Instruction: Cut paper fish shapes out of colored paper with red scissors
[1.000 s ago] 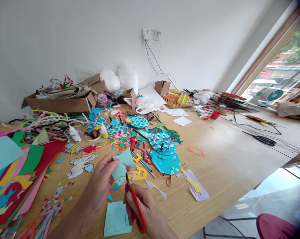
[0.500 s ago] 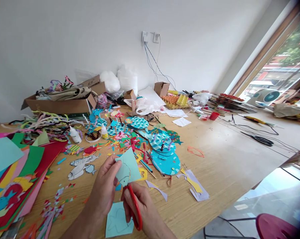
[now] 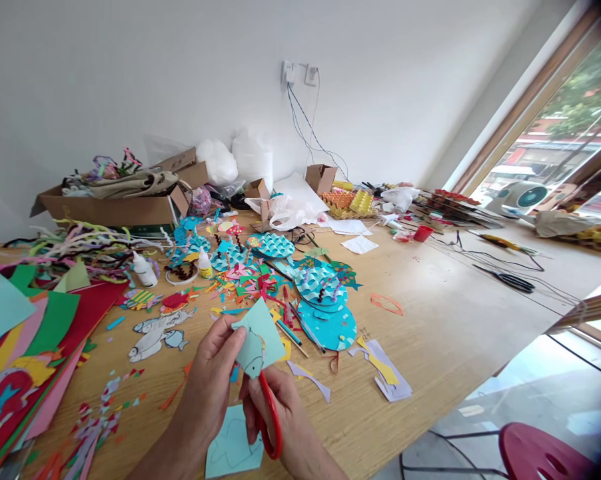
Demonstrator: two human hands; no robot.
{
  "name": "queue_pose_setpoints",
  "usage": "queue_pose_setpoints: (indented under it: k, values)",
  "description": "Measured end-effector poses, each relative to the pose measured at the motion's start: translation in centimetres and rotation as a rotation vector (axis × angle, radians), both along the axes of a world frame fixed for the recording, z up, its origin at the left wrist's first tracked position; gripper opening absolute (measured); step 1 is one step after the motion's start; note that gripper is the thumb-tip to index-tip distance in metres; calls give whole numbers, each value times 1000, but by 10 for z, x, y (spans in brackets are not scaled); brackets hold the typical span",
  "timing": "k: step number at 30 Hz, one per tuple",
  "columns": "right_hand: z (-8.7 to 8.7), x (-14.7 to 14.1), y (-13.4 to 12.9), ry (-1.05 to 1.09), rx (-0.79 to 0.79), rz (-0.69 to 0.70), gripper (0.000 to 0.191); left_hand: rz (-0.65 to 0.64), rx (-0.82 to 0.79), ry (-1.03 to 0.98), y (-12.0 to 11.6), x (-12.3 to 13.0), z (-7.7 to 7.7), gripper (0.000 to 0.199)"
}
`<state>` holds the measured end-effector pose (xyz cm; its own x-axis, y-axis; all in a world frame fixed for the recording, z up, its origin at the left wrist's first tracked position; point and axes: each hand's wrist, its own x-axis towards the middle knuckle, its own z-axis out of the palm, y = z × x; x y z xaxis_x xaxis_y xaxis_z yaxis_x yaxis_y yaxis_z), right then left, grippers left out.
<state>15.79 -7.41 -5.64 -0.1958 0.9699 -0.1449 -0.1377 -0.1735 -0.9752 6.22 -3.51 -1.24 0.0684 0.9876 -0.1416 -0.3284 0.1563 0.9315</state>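
Note:
Pinched between the thumb and fingers of my left hand (image 3: pixel 214 363) is a light blue piece of paper (image 3: pixel 265 335) with a fish outline drawn on it. My right hand (image 3: pixel 286 404) grips red-handled scissors (image 3: pixel 271 421), whose blades meet the lower edge of the paper and are mostly hidden. Below my hands, a second light blue sheet (image 3: pixel 230 445) with a pencil drawing lies on the table, partly covered by my right hand. Cut-out paper fish (image 3: pixel 156 338) lie left of my left hand.
Coloured paper sheets (image 3: pixel 93 313) are stacked at the left. Glue bottles (image 3: pixel 144 270), paper scraps (image 3: pixel 248 283) and blue decorated discs (image 3: pixel 328 325) spread across the middle. Black scissors (image 3: pixel 510 280) and cables lie at the right. A cardboard box (image 3: pixel 108 208) stands by the wall.
The whole view has shifted slightly, so the table's things sit a little further left. The paper has turned slightly in my left hand; both hands keep their hold.

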Motion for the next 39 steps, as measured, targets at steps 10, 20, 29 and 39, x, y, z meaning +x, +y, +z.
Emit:
queue_pose_setpoints:
  k: [10, 20, 29, 39]
  values:
    - [5, 5, -3, -1, 29, -4, 59, -86, 36, 53, -1, -3, -1, 9]
    - [4, 8, -3, -28, 30, -27, 58, -95, 60, 104, 4, -4, -2, 16]
    - [6, 8, -5, -5, 16, -29, 60, -179, 32, 153, 5, -10, 1, 19]
    - [2, 9, -5, 13, 6, -43, 49, -226, 19, 140, 7, -12, -2, 20]
